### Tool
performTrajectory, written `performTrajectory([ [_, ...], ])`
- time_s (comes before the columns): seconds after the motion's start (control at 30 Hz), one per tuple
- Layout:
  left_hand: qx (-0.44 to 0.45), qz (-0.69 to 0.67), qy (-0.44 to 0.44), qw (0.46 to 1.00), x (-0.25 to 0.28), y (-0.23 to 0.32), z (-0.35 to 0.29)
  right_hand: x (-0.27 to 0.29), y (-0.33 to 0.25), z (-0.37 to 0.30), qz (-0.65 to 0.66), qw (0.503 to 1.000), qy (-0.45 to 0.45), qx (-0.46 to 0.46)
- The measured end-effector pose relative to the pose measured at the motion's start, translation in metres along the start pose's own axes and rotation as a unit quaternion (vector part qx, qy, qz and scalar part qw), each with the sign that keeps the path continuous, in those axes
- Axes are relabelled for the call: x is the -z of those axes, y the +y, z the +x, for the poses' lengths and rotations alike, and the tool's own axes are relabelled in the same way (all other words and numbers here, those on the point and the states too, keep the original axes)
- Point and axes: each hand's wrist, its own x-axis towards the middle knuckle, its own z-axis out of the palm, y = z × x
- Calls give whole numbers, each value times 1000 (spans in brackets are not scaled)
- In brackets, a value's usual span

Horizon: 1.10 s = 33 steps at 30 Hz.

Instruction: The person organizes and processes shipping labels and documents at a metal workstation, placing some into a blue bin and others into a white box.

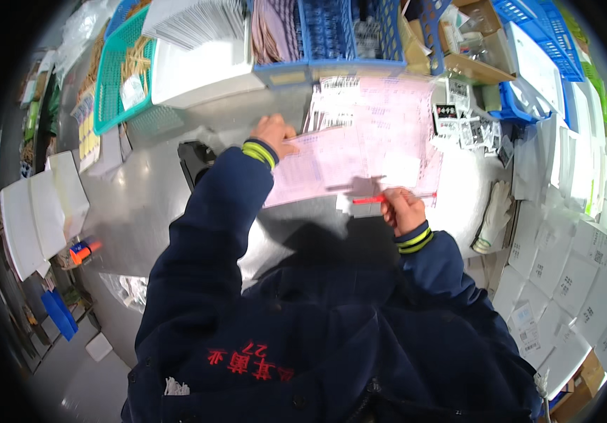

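Observation:
Several pink printed sheets [388, 113] lie overlapped on the metal table in front of me. My left hand [273, 132] is at the left corner of a tilted pink sheet [317, 162], with fingers bent and gripping its edge. A red pen [368, 201] is pinched in my right hand [403, 210] over the sheets' lower edge. Its red tip end points right, above the paper. Partly behind my left sleeve sits a black device [194, 161] whose kind I cannot make out. Small black-and-white packets [469, 130] are scattered right of the sheets.
Blue baskets [349, 69], a white box of stacked sheets [208, 74] and a green basket [102, 92] line the back. A cardboard box [483, 67] stands back right. A glove [494, 215] lies at the right edge, beside stacked white cartons [564, 282].

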Motion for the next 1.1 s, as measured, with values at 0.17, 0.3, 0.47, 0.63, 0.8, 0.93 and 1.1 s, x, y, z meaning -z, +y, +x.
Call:
performTrajectory([
  [0.17,-55,-102,63,991,99,70,-41,14,-9,-2,53,998,-18,21],
  [0.3,-30,-72,211,974,179,84,-50,27,-20,2,96,995,-11,38],
  [0.47,55,-53,250,965,221,58,-25,36,-20,12,130,989,-30,60],
  [0.63,92,-150,255,951,224,45,1,39,-28,12,123,991,-22,46],
  [0.8,103,-133,260,951,226,43,6,49,-27,16,128,990,-5,54],
  [0.93,129,37,215,967,240,48,28,53,-25,22,130,990,0,62],
  [1.1,123,191,196,954,250,42,99,47,-31,20,122,992,-8,44],
])
